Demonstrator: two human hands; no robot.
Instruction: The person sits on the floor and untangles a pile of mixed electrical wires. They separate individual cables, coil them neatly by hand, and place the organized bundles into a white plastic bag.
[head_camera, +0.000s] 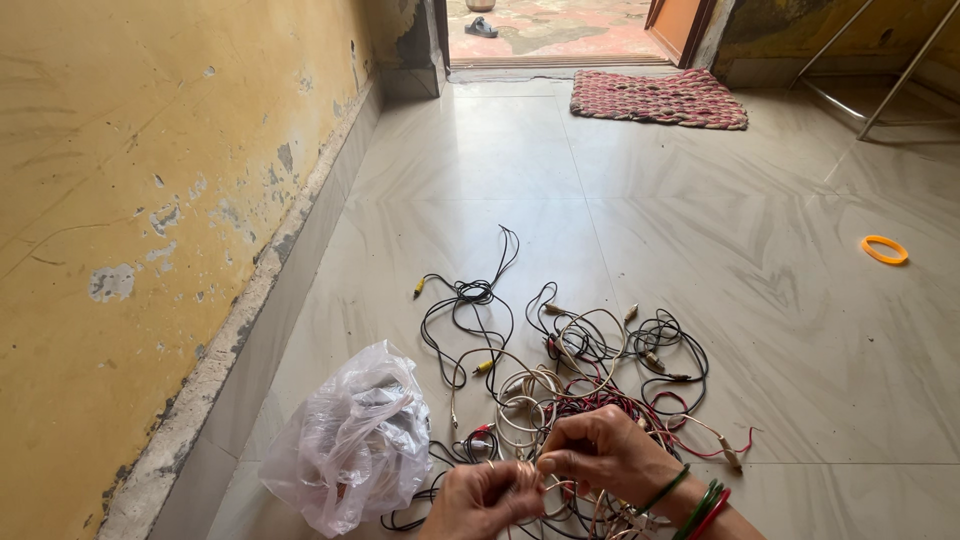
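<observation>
Both hands, left hand (482, 497) and right hand (600, 452), grips pinched shut on pale cable (532, 478) from tangled cables (570, 370) mid-floor (760, 250). Plastic bag (350, 440) beside wall (130, 200); orange ring (884, 249) far right.

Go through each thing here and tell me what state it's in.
Cables: tangled in a heap on the floor.
Left hand: pinching a pale cable.
Right hand: gripping the same bunch.
Plastic bag: crumpled, lying beside the cables.
Orange ring: flat on the floor, apart.
Doormat: laid flat by the open doorway.
</observation>
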